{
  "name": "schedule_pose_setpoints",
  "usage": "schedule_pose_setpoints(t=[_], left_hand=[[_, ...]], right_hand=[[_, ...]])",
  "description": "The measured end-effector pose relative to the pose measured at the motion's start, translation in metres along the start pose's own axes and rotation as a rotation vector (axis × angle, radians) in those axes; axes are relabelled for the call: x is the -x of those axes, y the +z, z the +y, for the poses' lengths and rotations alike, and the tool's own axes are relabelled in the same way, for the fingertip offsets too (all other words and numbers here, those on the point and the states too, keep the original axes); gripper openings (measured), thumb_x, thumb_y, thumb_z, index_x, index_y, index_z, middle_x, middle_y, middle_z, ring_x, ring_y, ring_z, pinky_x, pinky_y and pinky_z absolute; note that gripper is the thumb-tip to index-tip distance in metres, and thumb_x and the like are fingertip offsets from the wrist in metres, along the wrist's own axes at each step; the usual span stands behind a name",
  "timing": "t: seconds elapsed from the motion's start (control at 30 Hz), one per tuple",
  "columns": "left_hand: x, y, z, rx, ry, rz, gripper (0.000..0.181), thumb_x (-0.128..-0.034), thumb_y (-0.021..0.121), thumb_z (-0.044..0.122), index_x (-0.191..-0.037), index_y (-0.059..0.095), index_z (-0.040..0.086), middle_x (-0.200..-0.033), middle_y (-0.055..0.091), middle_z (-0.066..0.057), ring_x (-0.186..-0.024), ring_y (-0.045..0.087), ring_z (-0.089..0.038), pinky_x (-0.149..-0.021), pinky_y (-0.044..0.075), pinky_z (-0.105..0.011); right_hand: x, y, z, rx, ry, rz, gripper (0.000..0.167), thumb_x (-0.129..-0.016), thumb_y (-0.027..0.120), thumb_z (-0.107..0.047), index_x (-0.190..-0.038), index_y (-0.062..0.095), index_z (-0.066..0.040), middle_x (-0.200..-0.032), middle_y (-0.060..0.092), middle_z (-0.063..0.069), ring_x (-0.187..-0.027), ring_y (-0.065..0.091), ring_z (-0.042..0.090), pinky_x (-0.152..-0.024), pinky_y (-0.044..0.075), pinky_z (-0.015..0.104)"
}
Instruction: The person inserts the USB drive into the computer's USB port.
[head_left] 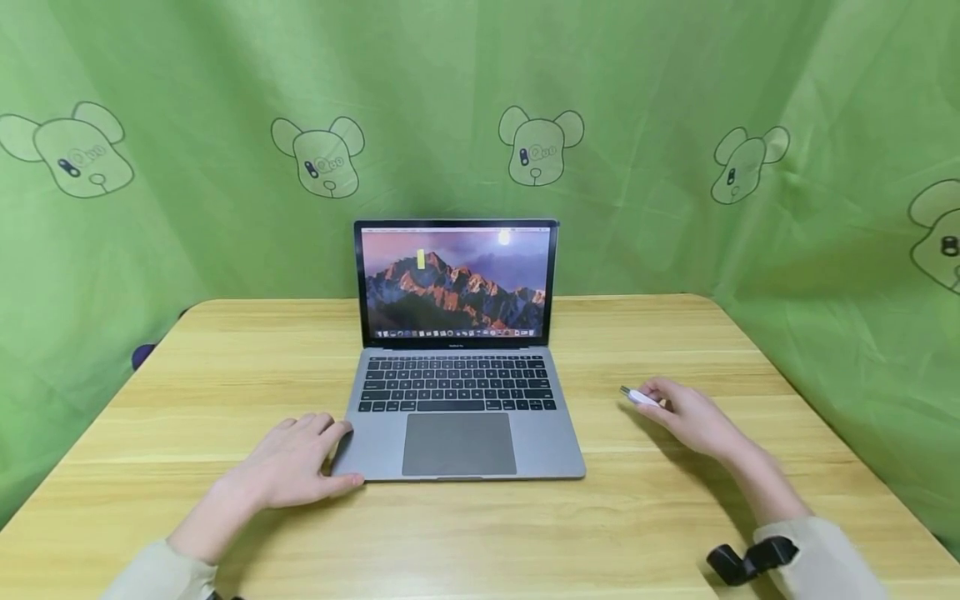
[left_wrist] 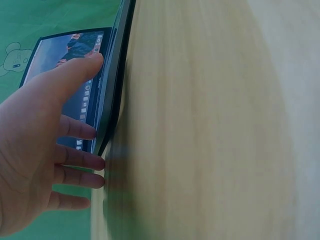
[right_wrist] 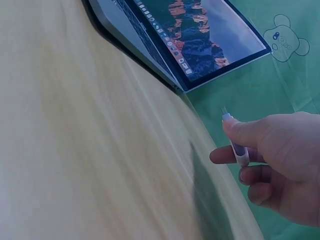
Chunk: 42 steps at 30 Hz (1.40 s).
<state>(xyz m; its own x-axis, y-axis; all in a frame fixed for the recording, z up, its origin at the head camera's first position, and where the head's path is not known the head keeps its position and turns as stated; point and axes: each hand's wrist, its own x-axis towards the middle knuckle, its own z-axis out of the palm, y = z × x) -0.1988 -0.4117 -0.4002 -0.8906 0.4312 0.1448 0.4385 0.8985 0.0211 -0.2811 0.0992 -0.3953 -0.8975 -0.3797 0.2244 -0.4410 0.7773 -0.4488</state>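
Observation:
A grey laptop (head_left: 459, 446) stands unfolded on the wooden table, a mountain picture on its lit screen (head_left: 456, 283). At its front left corner is my left hand (head_left: 296, 462), the thumb by the front edge and the index finger by the left side. The left wrist view shows that hand's fingers (left_wrist: 80, 160) spread and fairly straight. To the right of the laptop, my right hand (head_left: 693, 417) pinches a small white USB flash drive (head_left: 639, 397) between thumb and fingers. Its metal end points toward the laptop, apart from it. Part of the drive (right_wrist: 240, 151) is hidden by the thumb.
The wooden table (head_left: 480, 542) has rounded far corners. Behind it and at both sides hangs a green curtain (head_left: 427, 92) printed with bear heads. A black strap (head_left: 750, 560) sits at the right sleeve's cuff. Something dark purple (head_left: 142, 357) shows beyond the table's left edge.

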Motion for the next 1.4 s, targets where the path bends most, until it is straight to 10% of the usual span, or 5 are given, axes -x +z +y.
schedule_pose_setpoints(t=[1.4], left_hand=[[0.001, 0.003, 0.000, -0.009, 0.023, 0.027, 0.078, -0.0749, 0.055, 0.071, -0.117, 0.058, 0.006, -0.098, 0.057, -0.006, -0.086, 0.055, -0.023, -0.076, 0.047, -0.044]], right_hand=[[-0.067, 0.052, -0.009, -0.069, -0.010, -0.039, 0.008, -0.088, 0.061, -0.011, -0.092, 0.061, -0.003, -0.088, 0.057, 0.007, -0.080, 0.050, 0.021, -0.072, 0.042, 0.037]])
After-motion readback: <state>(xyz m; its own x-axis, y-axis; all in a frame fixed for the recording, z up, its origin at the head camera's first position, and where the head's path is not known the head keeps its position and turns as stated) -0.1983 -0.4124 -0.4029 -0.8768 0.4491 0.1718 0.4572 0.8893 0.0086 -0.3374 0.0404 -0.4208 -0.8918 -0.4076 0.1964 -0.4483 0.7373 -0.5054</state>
